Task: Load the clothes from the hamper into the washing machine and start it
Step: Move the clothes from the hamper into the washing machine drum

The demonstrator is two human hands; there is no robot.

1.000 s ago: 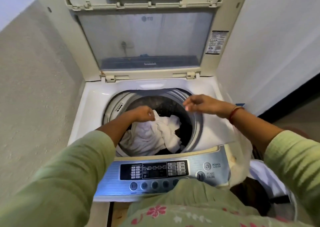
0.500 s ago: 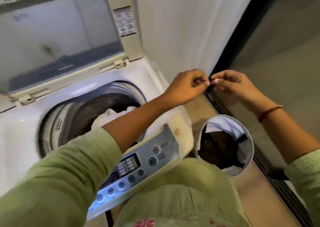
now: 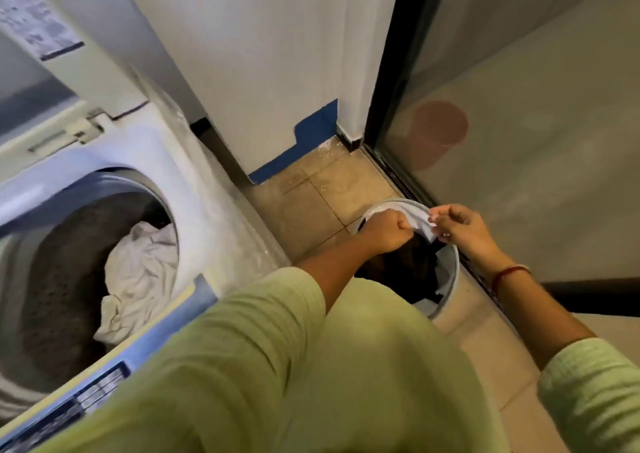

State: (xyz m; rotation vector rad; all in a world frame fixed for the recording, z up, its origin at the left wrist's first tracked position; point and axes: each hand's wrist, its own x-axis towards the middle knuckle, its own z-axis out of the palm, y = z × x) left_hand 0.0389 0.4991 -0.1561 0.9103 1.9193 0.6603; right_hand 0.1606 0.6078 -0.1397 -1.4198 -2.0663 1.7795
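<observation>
The round white hamper (image 3: 451,281) stands on the floor to the right of the washing machine (image 3: 194,189). Dark clothes (image 3: 410,274) fill it, with a light grey garment (image 3: 417,218) on top. My left hand (image 3: 386,232) is a fist closed on that garment's left part. My right hand (image 3: 462,227) pinches its right edge just above the hamper's rim. The machine's lid (image 3: 45,37) stands up, and a crumpled white cloth (image 3: 138,276) lies in the drum. The control panel (image 3: 86,395) shows at the lower left, partly hidden by my green sleeve.
A white wall with a blue strip (image 3: 301,147) at its foot stands behind the hamper. A black-framed glass door (image 3: 391,71) runs close along the hamper's right side, with a pinkish bucket (image 3: 438,134) behind it. Tiled floor (image 3: 311,189) lies between machine and hamper.
My view has swung right from the drum to the hamper. Both hands left the machine, dropped to the hamper and took hold of the light grey garment.
</observation>
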